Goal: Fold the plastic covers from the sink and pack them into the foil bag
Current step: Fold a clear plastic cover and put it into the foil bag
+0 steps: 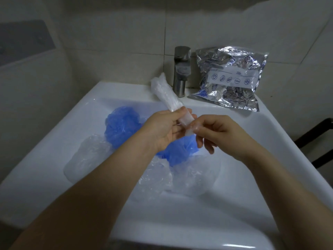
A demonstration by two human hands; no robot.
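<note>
Both hands pinch one rolled clear cover (fingers closed).

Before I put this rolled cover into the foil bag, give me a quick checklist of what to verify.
1. Clear cover folded into a narrow roll: ok.
2. Held by both hands, left hand and right hand gripping its near end: ok.
3. Foil bag in sight, on the sink ledge beside the tap: ok.
4. Bag mouth open: cannot tell.
5. A hand free to open the bag: not ok, both are busy.
6. Sink emptied: not ok, blue covers and clear covers remain in the basin.
</note>
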